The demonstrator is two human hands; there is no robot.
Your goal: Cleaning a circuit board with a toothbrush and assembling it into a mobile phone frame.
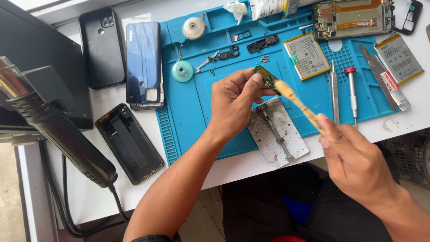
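My left hand [233, 101] pinches a small green circuit board [266, 77] between thumb and fingers, holding it above the blue work mat [188, 107]. My right hand [351, 159] grips the handle of a tan brush [298, 102]. The brush's bristle end rests against the circuit board. Just below the board lies a worn metal board holder [277, 134] at the mat's near edge.
Two phone batteries [307, 56] [397, 58], tweezers [334, 92], a red-capped screwdriver [352, 92] and a metal spatula [384, 84] lie on the mat's right. An opened phone frame [351, 18] sits at the back. Phone back covers [102, 47] [143, 62] [129, 143] and a hot-air gun [58, 130] lie left.
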